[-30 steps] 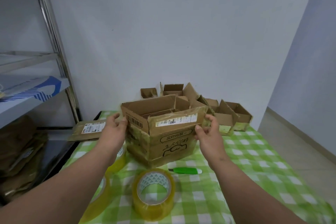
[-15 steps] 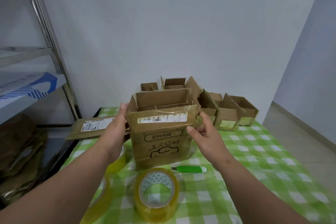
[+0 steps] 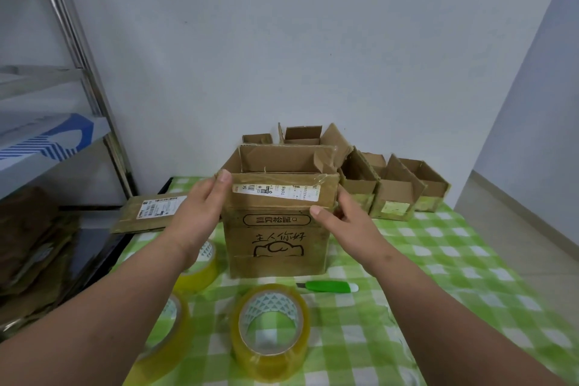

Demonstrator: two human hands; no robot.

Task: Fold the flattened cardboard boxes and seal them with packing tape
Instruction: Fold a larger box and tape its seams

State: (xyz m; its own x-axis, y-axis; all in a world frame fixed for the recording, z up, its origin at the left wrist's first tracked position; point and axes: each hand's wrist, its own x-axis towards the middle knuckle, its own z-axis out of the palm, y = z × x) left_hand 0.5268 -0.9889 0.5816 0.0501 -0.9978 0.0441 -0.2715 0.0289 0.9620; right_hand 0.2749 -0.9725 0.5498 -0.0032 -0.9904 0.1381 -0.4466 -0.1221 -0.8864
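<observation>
Both hands hold the upright open cardboard box [image 3: 275,244] — left hand [image 3: 197,213] gripping its left top corner. The right hand [image 3: 347,222] curls round the right edge, thumb on the near flap [image 3: 282,194]; a tape roll [image 3: 271,330] stands nearer.

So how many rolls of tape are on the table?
3. One roll stands nearest, in front of the box; one lies under the left forearm; one sits beside the box, partly hidden by the left wrist. Others may be hidden.

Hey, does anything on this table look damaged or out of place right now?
The box both hands hold is visibly reused: an old shipping label and wrinkled leftover tape sit on its near flap. A flattened box juts past the table's left edge. Otherwise nothing stands out.
</observation>
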